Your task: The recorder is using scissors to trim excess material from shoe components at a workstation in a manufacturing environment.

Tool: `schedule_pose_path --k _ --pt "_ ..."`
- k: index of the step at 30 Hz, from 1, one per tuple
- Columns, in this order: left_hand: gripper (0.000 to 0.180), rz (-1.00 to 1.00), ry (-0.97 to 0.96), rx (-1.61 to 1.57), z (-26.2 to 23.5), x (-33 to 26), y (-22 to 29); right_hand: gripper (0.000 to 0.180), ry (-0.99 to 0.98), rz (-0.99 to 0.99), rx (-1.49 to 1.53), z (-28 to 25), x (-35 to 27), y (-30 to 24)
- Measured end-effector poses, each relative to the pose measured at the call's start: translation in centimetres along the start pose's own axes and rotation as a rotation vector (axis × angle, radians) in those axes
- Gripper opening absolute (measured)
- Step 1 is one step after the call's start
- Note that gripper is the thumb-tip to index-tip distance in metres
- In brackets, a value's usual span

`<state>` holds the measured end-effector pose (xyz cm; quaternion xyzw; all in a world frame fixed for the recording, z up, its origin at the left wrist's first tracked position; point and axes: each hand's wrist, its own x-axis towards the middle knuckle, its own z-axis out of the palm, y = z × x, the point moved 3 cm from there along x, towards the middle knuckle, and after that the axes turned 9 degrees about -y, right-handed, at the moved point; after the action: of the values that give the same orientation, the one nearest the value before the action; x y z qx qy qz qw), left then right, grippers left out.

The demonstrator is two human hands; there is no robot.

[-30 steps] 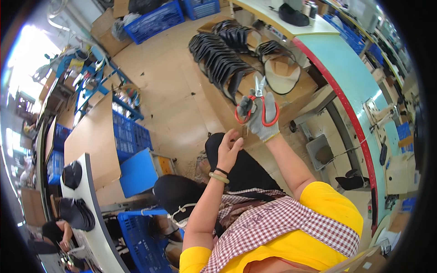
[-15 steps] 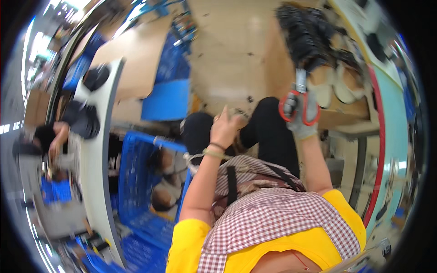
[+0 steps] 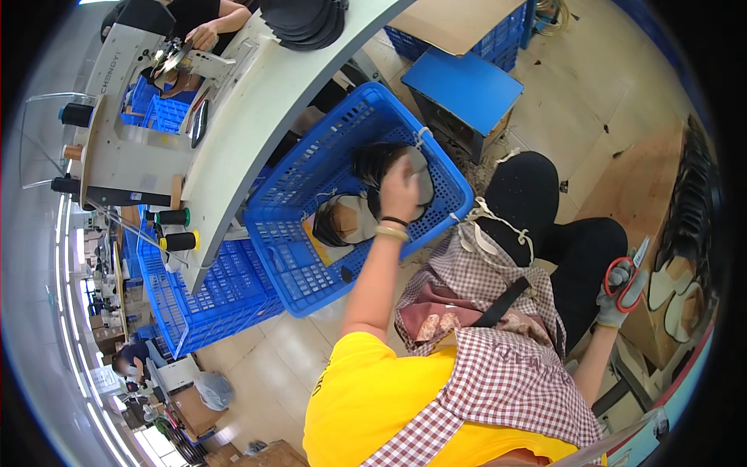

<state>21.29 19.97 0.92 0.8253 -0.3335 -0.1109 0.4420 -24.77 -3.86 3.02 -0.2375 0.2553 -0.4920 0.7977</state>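
My left hand [image 3: 399,191] is bare and reaches into a blue plastic basket [image 3: 449,166]. Its fingers curl against a stack of shoe uppers [image 3: 424,167], black and grey, partly hidden beneath the hand. Beside that stack, a second bundle of uppers [image 3: 359,218] lies on the basket floor, black with pale linings. In a grey glove, my right hand [image 3: 611,310] is off to the right by my knee. It is closed around red-handled scissors [image 3: 640,288], whose blades point upward.
Left of the basket stands a white sewing table [image 3: 257,132] with thread spools [image 3: 175,216]. Another person's hand [image 3: 204,36] works at a sewing machine there. A blue-topped stool [image 3: 467,89] is ahead. At right, a wooden board [image 3: 642,179] holds a row of black shoe pieces [image 3: 685,210].
My view has swung left toward the basket. My left hand has gone from above my lap down into the basket onto the uppers. The right hand still holds the scissors.
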Motion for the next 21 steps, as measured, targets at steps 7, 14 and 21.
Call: schedule_pose_path --k 7,14,21 --pt "0.024 -0.259 -0.121 0.597 1.3 3.4 -16.5 0.051 -0.023 0.040 0.033 -0.1 0.7 0.1" --pt "0.012 -0.385 -0.094 0.755 4.4 7.7 -19.3 0.049 0.072 0.031 -0.051 2.7 1.0 0.5" --pt "0.072 -0.462 -0.156 0.282 1.8 0.3 -16.9 0.045 0.077 0.098 -0.095 6.2 0.9 0.6"
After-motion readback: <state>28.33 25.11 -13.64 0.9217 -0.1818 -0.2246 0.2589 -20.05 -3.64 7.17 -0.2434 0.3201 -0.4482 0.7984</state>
